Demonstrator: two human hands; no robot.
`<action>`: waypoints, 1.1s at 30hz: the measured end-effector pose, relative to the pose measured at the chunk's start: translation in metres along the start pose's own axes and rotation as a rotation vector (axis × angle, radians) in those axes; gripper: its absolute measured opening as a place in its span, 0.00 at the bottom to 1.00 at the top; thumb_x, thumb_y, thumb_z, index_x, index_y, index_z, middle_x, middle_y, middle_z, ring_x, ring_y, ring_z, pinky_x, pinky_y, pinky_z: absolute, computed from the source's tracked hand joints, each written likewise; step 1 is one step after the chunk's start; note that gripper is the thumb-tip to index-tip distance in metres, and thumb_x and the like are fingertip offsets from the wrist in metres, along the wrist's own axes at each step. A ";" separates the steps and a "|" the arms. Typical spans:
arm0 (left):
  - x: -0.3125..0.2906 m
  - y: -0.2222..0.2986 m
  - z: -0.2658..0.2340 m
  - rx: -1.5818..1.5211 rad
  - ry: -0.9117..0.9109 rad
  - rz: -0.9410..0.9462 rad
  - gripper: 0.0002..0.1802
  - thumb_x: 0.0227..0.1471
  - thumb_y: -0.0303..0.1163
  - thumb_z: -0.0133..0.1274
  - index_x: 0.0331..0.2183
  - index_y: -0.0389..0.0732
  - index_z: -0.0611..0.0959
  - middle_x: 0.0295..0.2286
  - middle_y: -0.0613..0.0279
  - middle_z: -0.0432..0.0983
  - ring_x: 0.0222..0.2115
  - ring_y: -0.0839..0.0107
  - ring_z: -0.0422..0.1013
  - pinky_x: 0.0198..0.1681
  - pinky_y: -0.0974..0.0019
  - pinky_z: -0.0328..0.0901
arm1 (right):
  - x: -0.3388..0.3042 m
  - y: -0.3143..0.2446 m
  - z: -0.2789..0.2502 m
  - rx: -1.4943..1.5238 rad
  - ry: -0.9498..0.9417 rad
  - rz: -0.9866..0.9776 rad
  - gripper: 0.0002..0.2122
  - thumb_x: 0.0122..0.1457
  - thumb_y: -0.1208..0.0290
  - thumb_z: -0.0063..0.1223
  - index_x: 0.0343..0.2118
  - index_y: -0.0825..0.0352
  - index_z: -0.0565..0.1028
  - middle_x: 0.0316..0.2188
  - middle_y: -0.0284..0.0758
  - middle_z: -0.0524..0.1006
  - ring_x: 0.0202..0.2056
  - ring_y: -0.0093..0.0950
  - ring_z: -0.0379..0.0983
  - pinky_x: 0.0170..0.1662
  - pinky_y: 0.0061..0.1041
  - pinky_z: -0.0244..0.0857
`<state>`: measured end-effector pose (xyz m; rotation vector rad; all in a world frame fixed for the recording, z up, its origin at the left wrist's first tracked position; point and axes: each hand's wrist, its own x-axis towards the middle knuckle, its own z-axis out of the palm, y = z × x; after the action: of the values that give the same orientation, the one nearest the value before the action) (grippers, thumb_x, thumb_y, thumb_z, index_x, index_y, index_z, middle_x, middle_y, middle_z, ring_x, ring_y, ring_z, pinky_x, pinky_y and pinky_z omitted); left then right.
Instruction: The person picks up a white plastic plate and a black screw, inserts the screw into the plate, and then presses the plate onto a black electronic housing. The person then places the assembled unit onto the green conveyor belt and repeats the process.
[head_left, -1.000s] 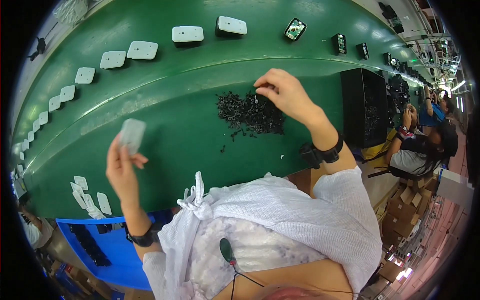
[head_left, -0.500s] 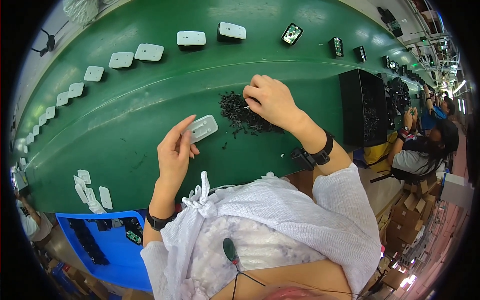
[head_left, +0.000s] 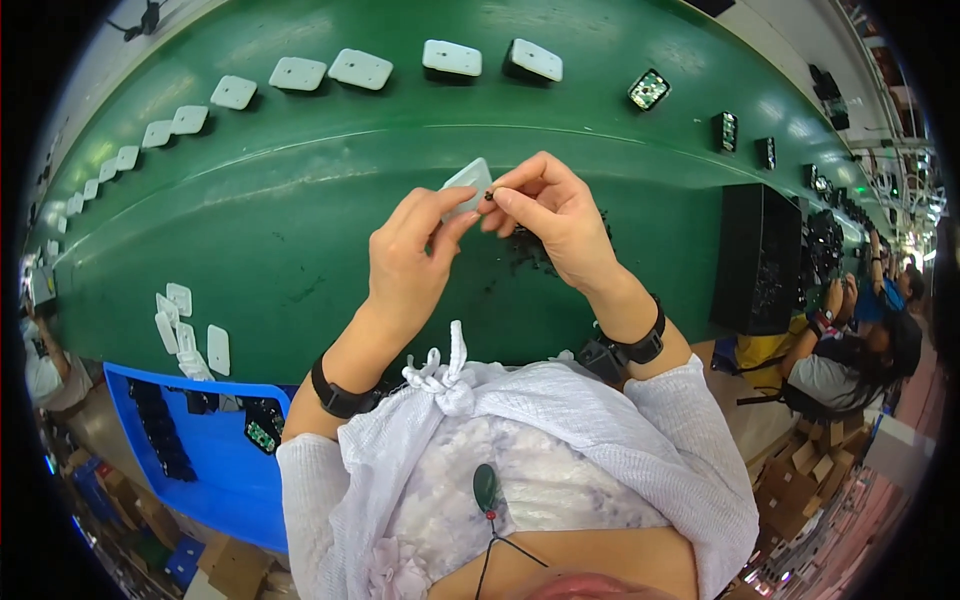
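Between the fingers and thumb of my left hand (head_left: 412,245) is a white plastic cover (head_left: 466,180), held tilted above the green bench. My right hand (head_left: 562,215) meets it at the cover's edge, thumb and forefinger pinched on a small black part (head_left: 489,196). The part's exact kind is too small to make out. Below my right hand lies a loose pile of small black parts (head_left: 530,252), mostly hidden by that hand.
A curved row of white-topped boxes (head_left: 361,69) runs along the far side, with open black housings holding green circuit boards (head_left: 649,90) to the right. Loose white covers (head_left: 218,350) lie left, near a blue bin (head_left: 225,500). A black box (head_left: 757,265) stands right; co-workers sit beyond.
My right hand has come away from the pile with a small black part. My left hand has lifted the white cover up and right, so both hands now meet.
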<state>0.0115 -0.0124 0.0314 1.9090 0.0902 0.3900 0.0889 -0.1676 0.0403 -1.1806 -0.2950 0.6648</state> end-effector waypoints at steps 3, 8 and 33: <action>0.002 0.001 -0.003 0.028 0.010 0.026 0.09 0.48 0.21 0.56 0.35 0.38 0.80 0.25 0.59 0.72 0.18 0.69 0.71 0.19 0.70 0.65 | 0.002 0.004 0.004 -0.106 -0.010 -0.030 0.04 0.58 0.75 0.53 0.35 0.67 0.72 0.30 0.32 0.75 0.30 0.18 0.70 0.34 0.17 0.64; 0.003 -0.007 -0.003 0.164 0.050 0.152 0.10 0.46 0.21 0.57 0.35 0.39 0.80 0.24 0.59 0.71 0.19 0.65 0.70 0.20 0.67 0.64 | 0.002 0.014 0.018 -0.021 0.032 -0.023 0.04 0.57 0.75 0.54 0.35 0.66 0.73 0.33 0.28 0.73 0.33 0.16 0.67 0.35 0.16 0.61; -0.006 -0.016 -0.025 0.181 -0.099 0.086 0.07 0.47 0.22 0.55 0.33 0.39 0.78 0.25 0.60 0.72 0.21 0.69 0.72 0.21 0.69 0.65 | 0.009 0.014 0.008 -0.813 -0.080 -0.386 0.04 0.52 0.77 0.58 0.29 0.66 0.74 0.26 0.30 0.73 0.25 0.19 0.67 0.27 0.21 0.61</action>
<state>-0.0001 0.0144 0.0231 2.1129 -0.0234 0.3543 0.0866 -0.1528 0.0292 -1.8005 -0.8928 0.2382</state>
